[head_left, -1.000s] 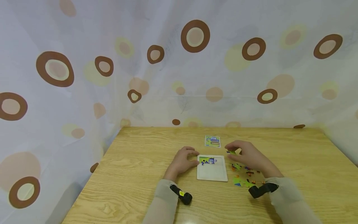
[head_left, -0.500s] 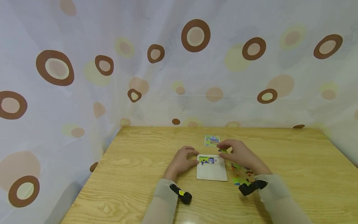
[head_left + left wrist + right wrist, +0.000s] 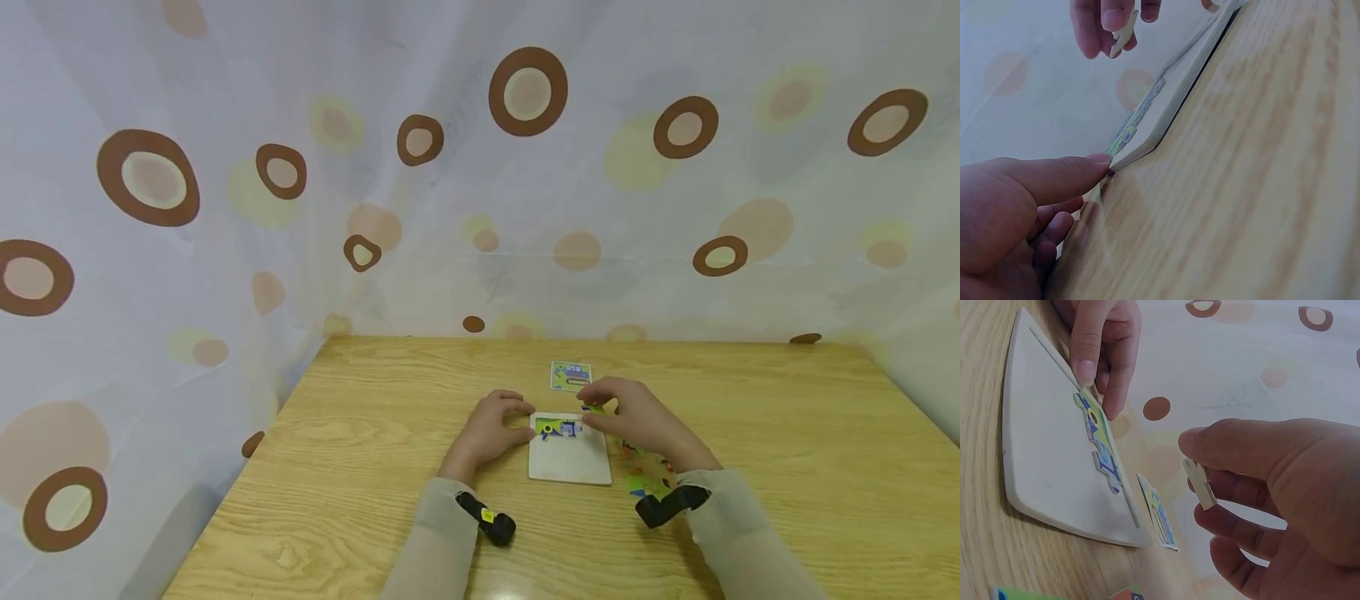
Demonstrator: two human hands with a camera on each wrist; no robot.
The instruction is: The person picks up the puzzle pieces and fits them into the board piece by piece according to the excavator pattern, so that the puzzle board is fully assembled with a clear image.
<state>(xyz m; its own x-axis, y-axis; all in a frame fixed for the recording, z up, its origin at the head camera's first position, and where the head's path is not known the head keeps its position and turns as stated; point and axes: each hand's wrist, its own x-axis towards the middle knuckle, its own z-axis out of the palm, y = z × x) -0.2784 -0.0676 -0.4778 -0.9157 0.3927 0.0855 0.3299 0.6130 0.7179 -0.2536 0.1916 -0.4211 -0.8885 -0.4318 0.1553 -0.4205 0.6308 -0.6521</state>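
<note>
Pinching a small, thin puzzle piece (image 3: pixel 1201 485) with a pale edge and a green printed face, the right hand (image 3: pixel 636 417) is raised near the far right corner of a flat, square, white puzzle tray (image 3: pixel 570 460). The piece is gripped narrowly between thumb and fingertips and is held clear of the tray. By the left hand (image 3: pixel 491 429), the tray's far left corner is held between thumb and index finger. Just beside the left thumb, a short row of joined puzzle pieces (image 3: pixel 558 428), printed in green, yellow, blue and purple, is laid along the tray's far side, toward the right hand. Beyond both hands, a small, square, white-bordered picture card (image 3: pixel 568 376) is placed. Below the right wrist, loose, multicoloured puzzle pieces (image 3: pixel 647 484) are scattered, partly hidden by the hand. A black wrist camera (image 3: pixel 491 521) is strapped to each arm. Under the hands, everything is supported by a light-brown, wood-grained table (image 3: pixel 360 450).
</note>
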